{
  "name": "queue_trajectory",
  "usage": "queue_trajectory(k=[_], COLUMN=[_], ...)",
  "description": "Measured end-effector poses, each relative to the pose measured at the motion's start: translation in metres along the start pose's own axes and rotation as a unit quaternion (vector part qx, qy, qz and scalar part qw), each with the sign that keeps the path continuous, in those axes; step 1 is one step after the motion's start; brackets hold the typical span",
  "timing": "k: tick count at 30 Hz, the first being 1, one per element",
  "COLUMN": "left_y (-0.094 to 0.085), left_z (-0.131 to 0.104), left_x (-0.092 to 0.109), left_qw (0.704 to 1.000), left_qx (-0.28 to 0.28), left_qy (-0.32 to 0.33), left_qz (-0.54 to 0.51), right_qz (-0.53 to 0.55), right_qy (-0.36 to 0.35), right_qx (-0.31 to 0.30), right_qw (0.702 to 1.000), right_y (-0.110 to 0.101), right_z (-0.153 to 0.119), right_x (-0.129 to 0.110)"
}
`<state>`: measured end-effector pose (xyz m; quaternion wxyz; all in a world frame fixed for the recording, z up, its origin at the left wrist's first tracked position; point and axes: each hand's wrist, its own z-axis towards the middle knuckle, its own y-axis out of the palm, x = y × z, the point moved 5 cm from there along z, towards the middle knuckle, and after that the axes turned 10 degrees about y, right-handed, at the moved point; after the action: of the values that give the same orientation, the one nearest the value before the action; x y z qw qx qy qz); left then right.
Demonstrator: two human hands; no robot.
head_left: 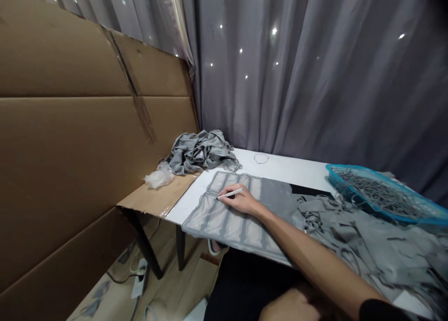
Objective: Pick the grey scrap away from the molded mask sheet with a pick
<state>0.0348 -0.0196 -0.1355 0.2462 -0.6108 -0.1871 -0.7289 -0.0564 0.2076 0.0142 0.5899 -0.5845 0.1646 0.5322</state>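
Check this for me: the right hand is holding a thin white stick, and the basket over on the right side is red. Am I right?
Almost! The basket over on the right side is blue, not red, as the head view shows. The right hand is indeed holding a thin white stick.

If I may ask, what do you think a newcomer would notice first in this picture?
Probably the right hand in the middle, holding a white pen-like tool over a grey panelled sheet at the table's near edge. The bright blue basket of thin grey strips on the right might come next, then the star-shaped bright spots on the grey curtain behind.
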Motion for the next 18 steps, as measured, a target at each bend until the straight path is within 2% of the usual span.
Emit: queue_trajectory(k=[2, 4, 7, 12, 16, 18], left_y=[0.003, 0.001, -0.007, -0.016, -0.036, -0.046], left_z=[0.005, 0.007, 0.007, 0.005, 0.0, -0.003], left_x=[-0.006, -0.005, -0.004, -0.011, -0.02, -0.024], left_qw=[0.987, 0.965, 0.943, 0.935, 0.931, 0.93], left_qx=[-0.07, -0.095, -0.06, -0.022, 0.085, 0.12], left_qy=[-0.05, -0.068, -0.077, -0.049, -0.006, 0.011], left_qz=[-0.137, -0.236, -0.318, -0.35, -0.355, -0.347], right_qz=[-0.002, -0.006, -0.013, 0.001, 0.01, 0.011], right_qy=[-0.005, -0.012, -0.014, -0.003, -0.008, -0.009], right_qx=[0.002, 0.002, 0.005, -0.001, -0.001, -0.002], right_qw=[1.0, 1.0, 1.0, 1.0, 1.0, 1.0], right_y=[0.0, 0.0, -0.001, -0.001, -0.001, 0.0], right_z=[0.0, 0.0, -0.001, 0.0, 0.0, 0.0], right_x=[0.0, 0.0, 0.0, 0.001, 0.001, 0.001])
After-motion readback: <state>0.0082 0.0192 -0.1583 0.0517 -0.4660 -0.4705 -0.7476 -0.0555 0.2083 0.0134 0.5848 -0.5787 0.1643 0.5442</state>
